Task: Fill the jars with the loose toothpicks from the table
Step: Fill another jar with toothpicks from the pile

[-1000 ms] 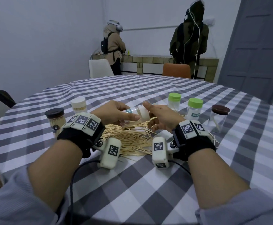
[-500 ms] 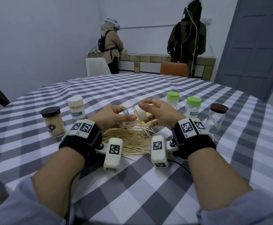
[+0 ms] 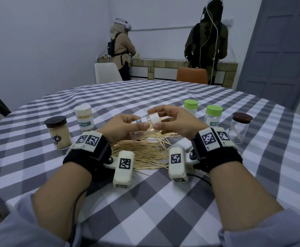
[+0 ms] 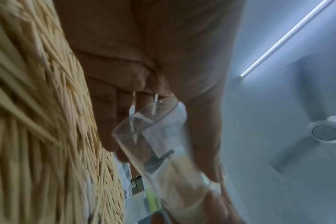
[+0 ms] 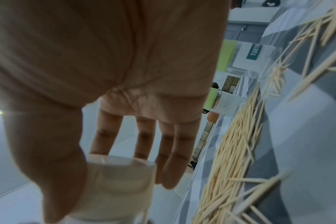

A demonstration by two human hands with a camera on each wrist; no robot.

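1. Your left hand (image 3: 118, 126) is wrapped round a small clear jar (image 3: 140, 130), held tilted above the toothpick pile (image 3: 142, 150) at desk centre. Jar looks empty; part of a teal label shows on it, too little to read.
2. Your right hand (image 3: 174, 122) pinches the jar's white cap (image 3: 154, 118) between thumb and fingertips. Can't tell if the cap is seated or already loose.
3. Left wrist view: the jar's base (image 4: 144, 121) points at the camera, walls transparent and blurred.
4. Left of your hands: a dark-lidded jar (image 3: 57, 132) packed with toothpicks, and a white-capped jar (image 3: 84, 117), also full, teal label reading "TOOTHPICK".
5. Right of your hands: two green-capped jars (image 3: 214, 115), the nearer one with a teal label starting "TOOTH". Further right a brown-lidded clear jar (image 3: 239, 127) with what looks like a single toothpick inside.
6. The desk (image 3: 163, 202) is round, under a grey-and-white checked cloth.
7. Room: pale walls, grey door (image 3: 284, 50), white chair (image 3: 106, 73), orange chair (image 3: 192, 76). Two people (image 3: 206, 40) stand at a tiled counter with backs turned.
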